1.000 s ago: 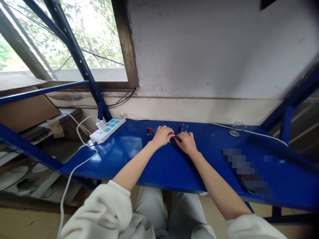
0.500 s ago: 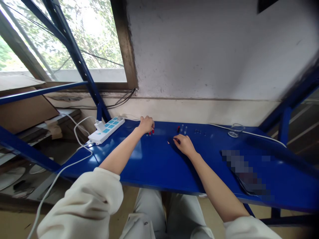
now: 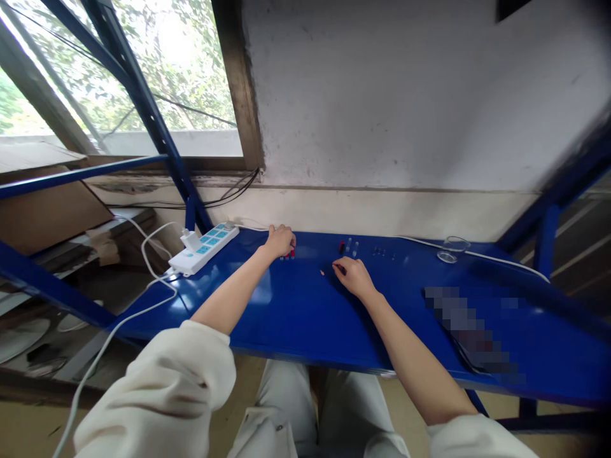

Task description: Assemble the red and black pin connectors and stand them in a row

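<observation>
At the back of the blue table my left hand (image 3: 280, 242) reaches down with bent fingers over a row of small red-tipped clear tubes (image 3: 293, 253). The fingers touch or nearly touch them, and their tips are partly hidden. My right hand (image 3: 352, 273) is closed in a pinch low over the table; a tiny dark thing seems to sit between its fingertips, too small to name. Left of those fingertips lies a small pale-and-reddish piece (image 3: 322, 273). Just behind the right hand are a red-and-black tube (image 3: 342, 247) and two clear tubes (image 3: 355, 249).
Several tiny clear pieces (image 3: 378, 252) lie right of the tubes. A clear glass cup (image 3: 447, 256) stands farther right near a white cable (image 3: 506, 262). A dark flat blurred-out item (image 3: 465, 331) is at the right. A white power strip (image 3: 205, 249) occupies the left end.
Both hands stay in nearly the same places. The left fingers shift very slightly over the red-tipped tubes.
</observation>
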The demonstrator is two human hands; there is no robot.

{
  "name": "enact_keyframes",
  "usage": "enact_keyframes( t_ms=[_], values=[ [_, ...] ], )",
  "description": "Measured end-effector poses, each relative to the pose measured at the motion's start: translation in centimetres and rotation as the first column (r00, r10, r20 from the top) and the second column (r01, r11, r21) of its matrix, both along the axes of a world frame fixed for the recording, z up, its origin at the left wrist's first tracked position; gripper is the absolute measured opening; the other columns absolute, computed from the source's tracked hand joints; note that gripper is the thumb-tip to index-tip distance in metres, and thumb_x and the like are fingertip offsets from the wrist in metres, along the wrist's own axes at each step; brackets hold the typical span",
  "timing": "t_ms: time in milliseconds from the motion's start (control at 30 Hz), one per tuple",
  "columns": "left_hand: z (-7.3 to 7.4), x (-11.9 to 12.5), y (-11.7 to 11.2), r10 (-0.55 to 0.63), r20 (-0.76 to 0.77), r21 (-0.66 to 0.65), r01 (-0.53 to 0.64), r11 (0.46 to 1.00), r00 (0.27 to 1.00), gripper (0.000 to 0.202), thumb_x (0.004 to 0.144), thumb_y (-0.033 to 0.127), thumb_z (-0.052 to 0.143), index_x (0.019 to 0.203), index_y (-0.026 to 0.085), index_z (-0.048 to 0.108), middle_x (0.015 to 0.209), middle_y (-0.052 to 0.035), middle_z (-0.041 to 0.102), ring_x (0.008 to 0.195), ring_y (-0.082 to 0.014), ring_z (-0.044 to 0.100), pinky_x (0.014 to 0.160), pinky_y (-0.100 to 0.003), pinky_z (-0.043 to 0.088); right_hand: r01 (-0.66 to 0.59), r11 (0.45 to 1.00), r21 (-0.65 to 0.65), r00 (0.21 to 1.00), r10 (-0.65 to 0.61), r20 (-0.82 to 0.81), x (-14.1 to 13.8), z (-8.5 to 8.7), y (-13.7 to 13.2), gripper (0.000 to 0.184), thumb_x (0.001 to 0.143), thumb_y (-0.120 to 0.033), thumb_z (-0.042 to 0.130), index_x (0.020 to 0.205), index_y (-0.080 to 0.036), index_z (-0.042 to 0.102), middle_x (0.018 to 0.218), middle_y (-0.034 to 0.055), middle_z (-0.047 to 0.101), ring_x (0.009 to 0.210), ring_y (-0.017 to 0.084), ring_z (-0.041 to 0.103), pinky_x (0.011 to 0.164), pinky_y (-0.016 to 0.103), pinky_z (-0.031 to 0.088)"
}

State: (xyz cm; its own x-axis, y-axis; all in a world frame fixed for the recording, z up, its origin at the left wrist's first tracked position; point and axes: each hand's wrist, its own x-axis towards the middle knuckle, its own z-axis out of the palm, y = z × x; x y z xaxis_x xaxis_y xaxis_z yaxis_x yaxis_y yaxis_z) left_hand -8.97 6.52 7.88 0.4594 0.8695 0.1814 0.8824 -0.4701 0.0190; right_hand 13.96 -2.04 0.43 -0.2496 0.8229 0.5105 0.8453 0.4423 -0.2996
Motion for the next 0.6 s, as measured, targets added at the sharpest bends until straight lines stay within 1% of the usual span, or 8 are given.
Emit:
enact_keyframes(
  t_ms=[100, 200, 300, 600],
  values=[
    [0.37, 0.08, -0.24, 0.006, -0.042, -0.03, -0.007, 1.0, 0.999, 0.009, 0.068, 0.016, 0.06, 0.072, 0.019, 0.067, 0.094, -0.0075, 0.059, 0.099, -0.0261, 0.044, 0.088, -0.046, 0.024, -0.008, 1.0, 0.01, 1.0, 0.008, -0.009, 0.07, -0.08, 0.09, 0.022, 0.084, -0.024, 0.041, 0.087, -0.019, 0.062, 0.077, 0.0034, 0.063, 0.064, 0.013, 0.054, 0.064, 0.027, 0.03],
    [0.53, 0.07, -0.25, 0.016, -0.038, -0.048, -0.018, 0.999, 0.999, 0.01, 0.068, 0.016, 0.06, 0.074, 0.019, 0.067, 0.096, -0.0077, 0.059, 0.1, -0.0268, 0.044, 0.088, -0.047, 0.023, -0.013, 1.0, 0.019, 1.0, 0.013, -0.016, 0.12, -0.14, 0.13, 0.022, 0.084, -0.023, 0.041, 0.087, -0.019, 0.062, 0.077, 0.0034, 0.063, 0.066, 0.013, 0.055, 0.064, 0.027, 0.031],
    [0.47, 0.0, -0.13, 0.028, -0.021, -0.063, -0.029, 0.998, 0.999, 0.009, 0.068, 0.015, 0.06, 0.073, 0.019, 0.067, 0.096, -0.0076, 0.059, 0.101, -0.0272, 0.044, 0.088, -0.047, 0.023, -0.007, 1.0, 0.022, 1.0, 0.007, -0.018, 0.14, -0.15, 0.13, 0.021, 0.084, -0.023, 0.042, 0.087, -0.019, 0.062, 0.077, 0.0029, 0.063, 0.065, 0.013, 0.055, 0.065, 0.027, 0.031],
    [0.26, -0.04, -0.04, 0.018, -0.015, -0.074, -0.019, 0.997, 1.0, 0.009, 0.068, 0.017, 0.061, 0.073, 0.02, 0.067, 0.096, -0.0071, 0.06, 0.1, -0.0268, 0.044, 0.088, -0.047, 0.023, 0.0, 1.0, -0.002, 1.0, 0.0, -0.02, 0.2, -0.13, 0.14, 0.022, 0.084, -0.024, 0.041, 0.088, -0.019, 0.062, 0.077, 0.0032, 0.063, 0.064, 0.013, 0.054, 0.065, 0.027, 0.032]
  ],
)
